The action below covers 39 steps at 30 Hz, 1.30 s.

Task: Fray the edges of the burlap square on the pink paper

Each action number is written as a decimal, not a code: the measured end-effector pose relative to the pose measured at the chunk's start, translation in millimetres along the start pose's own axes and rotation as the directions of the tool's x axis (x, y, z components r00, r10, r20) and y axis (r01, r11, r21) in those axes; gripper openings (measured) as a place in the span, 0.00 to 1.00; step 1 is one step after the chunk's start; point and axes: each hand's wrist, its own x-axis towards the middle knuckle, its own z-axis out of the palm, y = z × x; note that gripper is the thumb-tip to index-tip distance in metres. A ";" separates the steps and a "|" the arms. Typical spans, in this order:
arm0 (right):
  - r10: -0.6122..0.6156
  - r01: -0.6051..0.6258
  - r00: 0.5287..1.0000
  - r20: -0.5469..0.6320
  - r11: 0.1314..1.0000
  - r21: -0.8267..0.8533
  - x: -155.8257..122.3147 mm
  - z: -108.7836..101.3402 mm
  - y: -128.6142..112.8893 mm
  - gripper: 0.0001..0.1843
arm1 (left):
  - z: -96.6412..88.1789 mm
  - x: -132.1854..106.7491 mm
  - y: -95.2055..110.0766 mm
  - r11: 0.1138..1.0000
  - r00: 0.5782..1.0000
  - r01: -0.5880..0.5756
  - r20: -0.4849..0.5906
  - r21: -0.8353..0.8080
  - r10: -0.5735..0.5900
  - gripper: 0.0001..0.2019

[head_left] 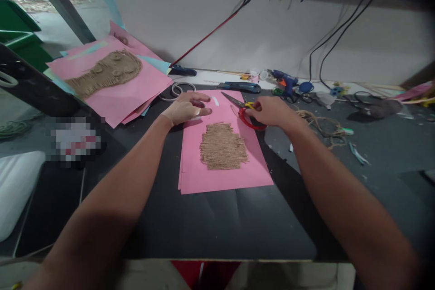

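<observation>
Two or more pink sheets (190, 176) lie on the dark table in front of me, carrying a patch of brown twine rows (224, 147) with ragged side ends. My left hand (186, 108) is at the sheet's upper left edge, its fingers apart and holding nothing; a bit of white shows by its thumb. My right hand (272, 111) is closed around the handle of scissors (243, 108) with red and yellow grips, at the sheet's upper right. Their blades point up and left over the paper. A small white strip (216, 101) lies between the hands.
Behind the sheet are a utility knife (239, 87), grey rings (178, 90) and a blue glue gun (287, 82). Loose twine (319, 124) lies right. At left, pink sheets (142, 84) bear a larger twine piece (112, 70). Cables (231, 13) hang at the back.
</observation>
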 end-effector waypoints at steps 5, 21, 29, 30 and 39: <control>-0.016 0.097 0.980 -0.197 0.909 0.405 -10.6 -10.8 -26.9 0.07 | 1.5 0.0 10.6 0.996 0.998 -0.046 0.042 0.075 0.043 0.24; 0.052 -0.268 0.962 0.267 0.017 0.963 -15.6 9.5 -66.3 0.12 | 13.1 1.7 28.7 0.975 0.968 -0.180 0.198 0.130 0.153 0.21; 0.063 -0.316 0.946 0.317 -0.025 0.948 -15.4 10.1 -67.4 0.13 | 18.7 2.5 32.1 0.963 0.958 -0.228 0.211 0.143 0.196 0.22; 0.060 -0.325 0.943 0.326 -0.033 0.945 -15.8 10.0 -67.4 0.12 | 20.0 2.6 31.8 0.966 0.959 -0.223 0.208 0.131 0.193 0.22; 0.077 -0.294 0.953 0.292 0.021 0.956 -17.3 7.0 -64.3 0.12 | 21.5 2.0 31.9 0.967 0.956 -0.246 0.182 0.068 0.231 0.20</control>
